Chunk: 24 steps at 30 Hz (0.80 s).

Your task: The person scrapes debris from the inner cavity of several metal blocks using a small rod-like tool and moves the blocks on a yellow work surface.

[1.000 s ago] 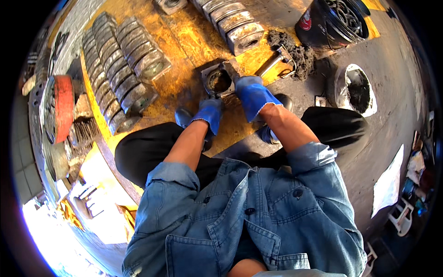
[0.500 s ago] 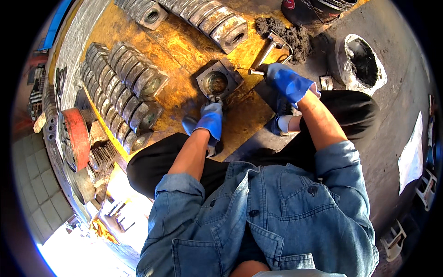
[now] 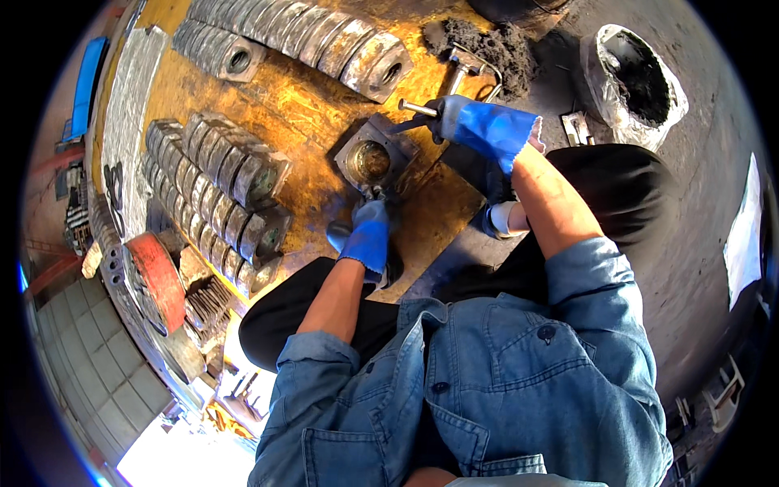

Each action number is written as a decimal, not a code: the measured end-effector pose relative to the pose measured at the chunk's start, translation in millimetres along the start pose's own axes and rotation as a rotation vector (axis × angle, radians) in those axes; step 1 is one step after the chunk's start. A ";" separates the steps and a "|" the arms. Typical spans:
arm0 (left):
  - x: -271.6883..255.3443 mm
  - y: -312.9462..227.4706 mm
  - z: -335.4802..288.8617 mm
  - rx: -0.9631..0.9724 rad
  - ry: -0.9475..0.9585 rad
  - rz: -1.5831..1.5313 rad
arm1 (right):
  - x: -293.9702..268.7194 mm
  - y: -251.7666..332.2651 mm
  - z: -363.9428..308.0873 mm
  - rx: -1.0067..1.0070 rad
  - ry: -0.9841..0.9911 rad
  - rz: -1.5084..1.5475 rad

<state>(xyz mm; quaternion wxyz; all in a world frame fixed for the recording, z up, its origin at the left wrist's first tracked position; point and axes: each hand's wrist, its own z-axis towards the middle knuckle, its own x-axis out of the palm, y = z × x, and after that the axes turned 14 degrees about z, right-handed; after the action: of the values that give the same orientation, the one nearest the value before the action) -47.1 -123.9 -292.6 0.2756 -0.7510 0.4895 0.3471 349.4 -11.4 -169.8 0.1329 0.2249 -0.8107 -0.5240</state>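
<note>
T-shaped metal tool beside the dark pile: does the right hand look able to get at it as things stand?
Probably yes: the right hand is close to the T-shaped metal tool, with nothing visibly blocking the way, though the hand holds a metal rod.

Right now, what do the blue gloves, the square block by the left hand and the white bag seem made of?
Blue gloves: probably rubber- or plastic-coated, judging by their smooth sheen. Square block: likely metal, dull grey and grimy, with a crisp-edged round hollow that glints inside. White bag: perhaps thin plastic, glossy and crinkled.
</note>
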 end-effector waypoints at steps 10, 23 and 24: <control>-16.1 -68.5 -49.0 0.470 0.049 0.188 | -23.2 -15.8 -33.8 0.173 -0.091 -0.064; -38.3 -94.4 -73.4 0.336 0.139 0.473 | 31.3 -12.5 -54.5 -0.170 -0.358 -0.312; -45.6 -98.7 -80.4 0.503 0.130 0.669 | 34.9 -27.6 -52.1 -0.218 -0.378 -0.282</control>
<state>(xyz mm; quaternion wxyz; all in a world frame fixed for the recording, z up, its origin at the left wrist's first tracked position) 51.8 -123.3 -200.3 0.2906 -0.4805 0.7922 0.2390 349.0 -79.8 -174.0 -0.0720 0.2179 -0.7206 -0.6542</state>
